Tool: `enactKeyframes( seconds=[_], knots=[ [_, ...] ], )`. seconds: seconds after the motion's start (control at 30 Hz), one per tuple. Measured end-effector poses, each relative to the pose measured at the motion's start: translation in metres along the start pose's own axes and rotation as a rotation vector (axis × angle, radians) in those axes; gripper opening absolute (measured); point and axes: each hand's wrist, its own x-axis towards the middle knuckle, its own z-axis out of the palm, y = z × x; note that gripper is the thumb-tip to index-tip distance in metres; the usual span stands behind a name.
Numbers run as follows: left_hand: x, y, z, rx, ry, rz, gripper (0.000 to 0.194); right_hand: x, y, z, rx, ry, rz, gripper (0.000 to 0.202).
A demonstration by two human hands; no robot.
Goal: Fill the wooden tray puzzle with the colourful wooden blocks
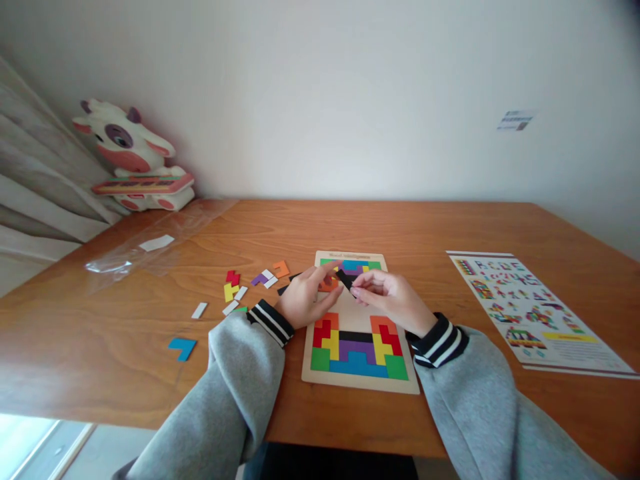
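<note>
Over the middle of a wooden puzzle board, my right hand pinches a black puzzle piece by its near end. My left hand hovers at the board's left edge, fingers apart, its fingertips close to the black piece but not seen gripping it. Colourful pieces fill the near part of the board, among them a blue piece and a purple piece. The far part is also filled with coloured pieces, partly hidden by my hands. Between them a pale strip of bare board shows.
Loose pieces lie left of the board, including a blue piece, a red piece and an orange piece. A printed pattern sheet lies right. Behind left are clear plastic wrapping and a cow-shaped toy keyboard.
</note>
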Motion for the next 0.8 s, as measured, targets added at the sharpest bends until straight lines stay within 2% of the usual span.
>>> enactKeyframes(
  seconds=[0.1, 0.17, 0.3, 0.37, 0.43, 0.5, 0.6, 0.7, 0.8],
  knots=[
    [0.002, 0.004, 0.003, -0.15, -0.008, -0.089, 0.041, -0.001, 0.0, 0.003, -0.003, -0.024, 0.001, 0.032],
    [0.004, 0.003, 0.004, -0.302, 0.03, -0.165, 0.035, -0.001, 0.0, 0.004, 0.007, -0.009, -0.004, 0.034],
    [0.011, -0.008, -0.004, -0.522, 0.24, -0.347, 0.035, 0.0, 0.001, 0.001, 0.016, 0.141, -0.021, 0.038],
    [0.012, -0.018, -0.013, -0.492, 0.368, -0.444, 0.037, 0.002, 0.002, -0.003, 0.005, 0.229, -0.03, 0.038],
    [0.011, -0.029, -0.024, -0.34, 0.437, -0.511, 0.034, 0.003, 0.003, -0.008, -0.018, 0.316, -0.048, 0.04],
    [0.009, -0.038, -0.035, -0.152, 0.423, -0.55, 0.03, 0.004, 0.004, -0.012, -0.048, 0.378, -0.063, 0.04],
    [0.003, -0.044, -0.045, 0.076, 0.331, -0.62, 0.025, 0.004, 0.004, -0.013, -0.074, 0.386, -0.066, 0.038],
    [0.0, -0.044, -0.047, 0.241, 0.237, -0.678, 0.021, 0.004, 0.003, -0.011, -0.079, 0.351, -0.077, 0.035],
    [-0.002, -0.041, -0.045, 0.347, 0.135, -0.655, 0.02, 0.004, 0.002, -0.01, -0.078, 0.34, -0.082, 0.033]
  ],
)
